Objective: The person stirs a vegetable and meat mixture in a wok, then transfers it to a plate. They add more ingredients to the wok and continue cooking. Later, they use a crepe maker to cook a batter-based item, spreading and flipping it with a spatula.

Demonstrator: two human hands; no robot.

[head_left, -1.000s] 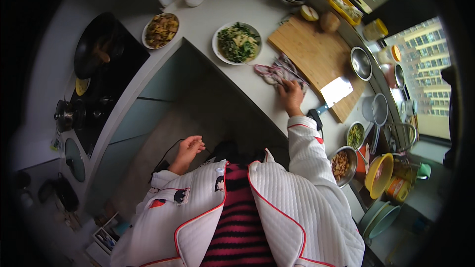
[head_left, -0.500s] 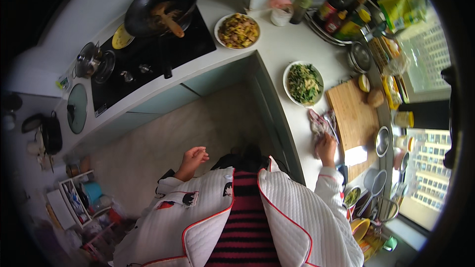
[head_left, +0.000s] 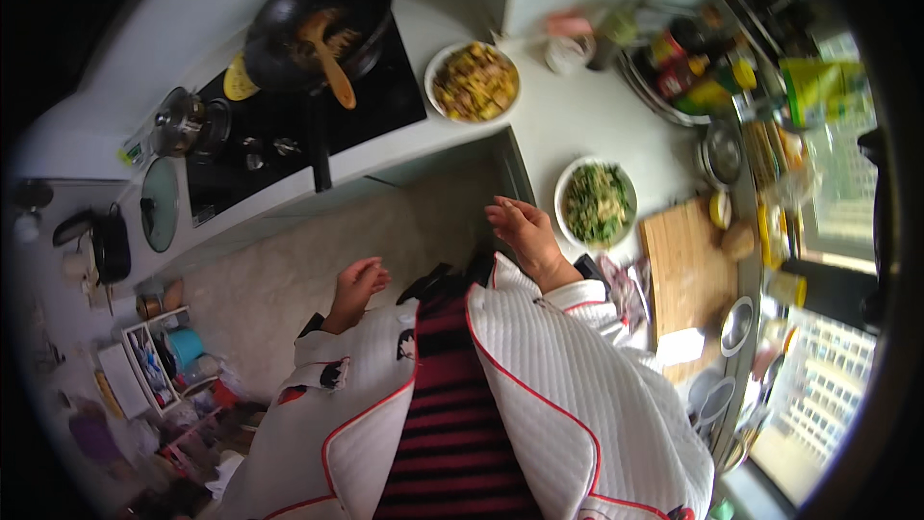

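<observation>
My right hand (head_left: 525,236) is in front of my body, over the floor beside the counter edge. Its fingers are loosely bent and apart, and I see nothing in them. To its left hangs my left hand (head_left: 358,291), also empty, its fingers slightly curled. Nearest to the right hand on the counter is a white bowl of leafy greens (head_left: 599,202). Below the bowl a crumpled cloth (head_left: 630,284) lies beside the wooden cutting board (head_left: 685,265), partly hidden by my right sleeve.
A black wok (head_left: 279,43) with a wooden spatula (head_left: 334,75) sits on the black cooktop (head_left: 390,111). Right of it stands a plate of cooked food (head_left: 472,83). Sauce bottles (head_left: 688,77) crowd the back corner. A glass lid (head_left: 160,204) lies at the left.
My right hand has left the cloth by the cutting board and moved left, in front of my body. The left hand has stayed low. The whole view has shifted slightly.
</observation>
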